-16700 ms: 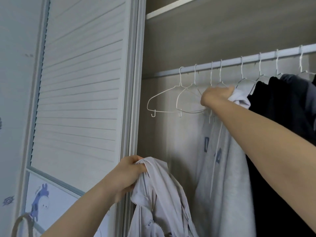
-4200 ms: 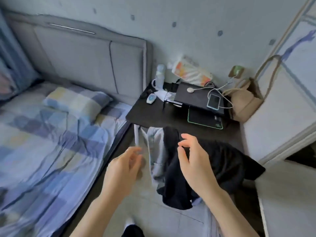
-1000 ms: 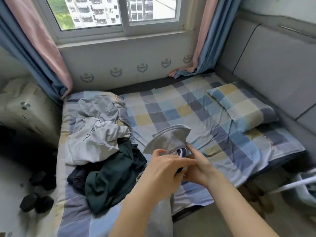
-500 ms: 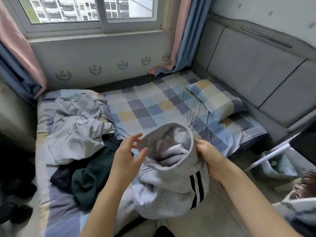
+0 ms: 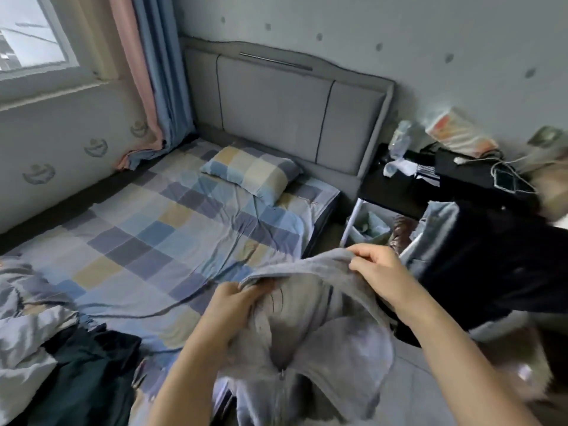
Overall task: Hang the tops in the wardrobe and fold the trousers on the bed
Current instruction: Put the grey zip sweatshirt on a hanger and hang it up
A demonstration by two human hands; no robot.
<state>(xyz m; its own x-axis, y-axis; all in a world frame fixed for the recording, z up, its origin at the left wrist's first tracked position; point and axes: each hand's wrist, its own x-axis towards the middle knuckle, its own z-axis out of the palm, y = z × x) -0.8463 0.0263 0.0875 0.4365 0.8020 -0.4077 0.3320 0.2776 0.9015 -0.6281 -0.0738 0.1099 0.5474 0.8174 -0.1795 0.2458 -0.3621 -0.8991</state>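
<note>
Fingers (image 5: 261, 292) of my left hand (image 5: 233, 305) and right hand (image 5: 379, 272) both pinch the soft grey zip-up hooded top (image 5: 322, 342) by its hood rim, garment hanging lengthwise below them, beside the checked bed (image 5: 147, 235).

The bed (image 5: 159, 241) lies open across its middle, with a pillow (image 5: 250, 172) at the head edge and heaped clothes (image 5: 46, 339) crowding its foot corner.
</note>
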